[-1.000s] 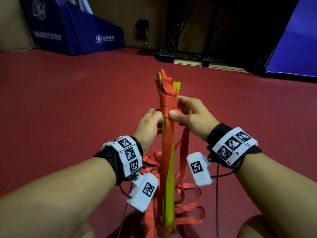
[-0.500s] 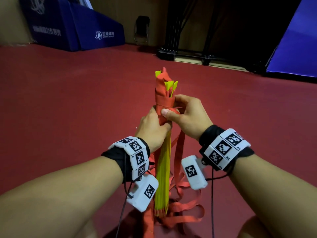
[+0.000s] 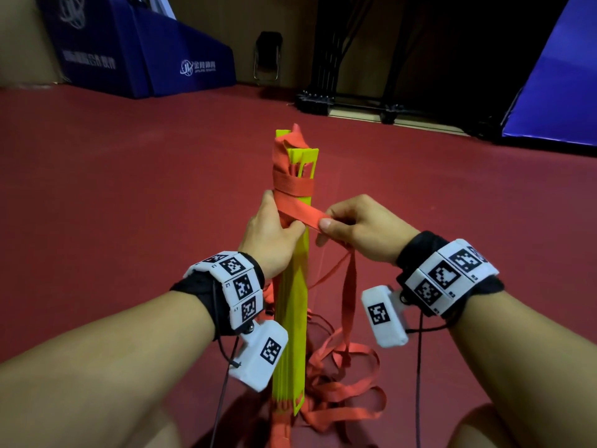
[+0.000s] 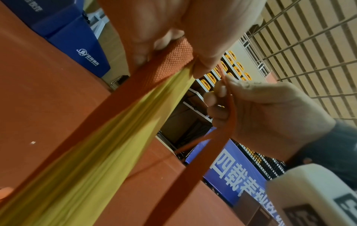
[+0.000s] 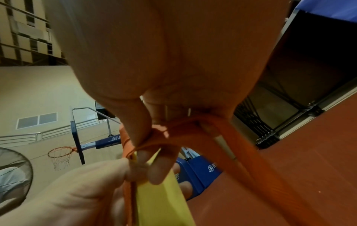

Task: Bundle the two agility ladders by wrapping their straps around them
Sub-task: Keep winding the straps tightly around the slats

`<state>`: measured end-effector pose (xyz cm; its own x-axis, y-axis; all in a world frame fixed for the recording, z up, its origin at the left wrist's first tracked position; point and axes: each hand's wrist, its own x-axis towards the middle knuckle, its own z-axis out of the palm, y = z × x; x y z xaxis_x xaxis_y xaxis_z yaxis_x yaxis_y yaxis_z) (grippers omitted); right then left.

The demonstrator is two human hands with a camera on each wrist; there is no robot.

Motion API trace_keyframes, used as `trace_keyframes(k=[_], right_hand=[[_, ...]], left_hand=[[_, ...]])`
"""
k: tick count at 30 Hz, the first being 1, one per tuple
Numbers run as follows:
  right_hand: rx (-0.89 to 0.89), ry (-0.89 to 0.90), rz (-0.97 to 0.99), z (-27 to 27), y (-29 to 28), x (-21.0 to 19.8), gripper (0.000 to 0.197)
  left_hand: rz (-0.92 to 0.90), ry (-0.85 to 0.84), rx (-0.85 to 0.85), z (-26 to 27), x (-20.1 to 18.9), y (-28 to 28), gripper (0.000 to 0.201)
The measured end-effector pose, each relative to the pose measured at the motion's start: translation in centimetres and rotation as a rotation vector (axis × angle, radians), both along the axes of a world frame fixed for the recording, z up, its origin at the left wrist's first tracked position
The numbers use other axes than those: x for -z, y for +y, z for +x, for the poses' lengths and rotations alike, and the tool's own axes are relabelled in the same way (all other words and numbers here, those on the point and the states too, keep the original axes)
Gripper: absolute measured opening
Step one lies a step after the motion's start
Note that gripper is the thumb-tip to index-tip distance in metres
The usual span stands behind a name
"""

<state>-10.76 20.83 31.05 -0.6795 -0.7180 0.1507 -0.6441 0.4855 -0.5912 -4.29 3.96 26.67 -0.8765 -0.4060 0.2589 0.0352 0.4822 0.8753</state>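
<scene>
Upright stack of flat yellow plastic ladder rungs (image 3: 292, 305) at frame centre, gripped by left hand (image 3: 271, 234). Right hand (image 3: 358, 227) at 3 o'clock, pinching orange woven strap (image 3: 302, 213) taut; 2 wraps above.

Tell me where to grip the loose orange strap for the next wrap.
Probably pinch the flat strap just beside the yellow rung bundle, from its right side, as the right hand does. There it runs taut off the wraps; lower down it hangs slack.
</scene>
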Motion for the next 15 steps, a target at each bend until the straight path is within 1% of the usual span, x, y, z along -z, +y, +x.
trace_keyframes(k=[3, 6, 8, 9, 11, 13, 15], right_hand=[[-0.045, -0.047, -0.074, -0.2, 0.4, 0.1, 0.028], [-0.056, -0.034, -0.101, -0.4, 0.7, 0.3, 0.027], [-0.032, -0.026, -0.127, -0.8, 1.0, 0.6, 0.026], [-0.008, -0.007, -0.142, -1.0, 1.1, 0.8, 0.026], [0.051, 0.062, -0.171, -1.5, 1.4, 1.1, 0.028], [0.093, 0.113, -0.181, -2.0, 1.6, 1.4, 0.027], [0.106, 0.123, -0.174, -2.2, 1.7, 1.6, 0.021]], left_hand=[[0.023, 0.006, 0.014, 0.2, -0.2, 0.0, 0.035], [0.039, 0.015, 0.046, 0.3, -0.4, 0.1, 0.035], [0.057, 0.038, 0.072, 0.4, -0.6, 0.3, 0.036], [0.070, 0.055, 0.090, 0.4, -0.5, 0.3, 0.040], [0.117, 0.073, 0.133, 0.3, -0.2, 0.3, 0.044], [0.157, 0.080, 0.181, 0.2, 0.0, 0.4, 0.036], [0.196, 0.082, 0.217, 0.2, -0.1, 0.4, 0.031]])
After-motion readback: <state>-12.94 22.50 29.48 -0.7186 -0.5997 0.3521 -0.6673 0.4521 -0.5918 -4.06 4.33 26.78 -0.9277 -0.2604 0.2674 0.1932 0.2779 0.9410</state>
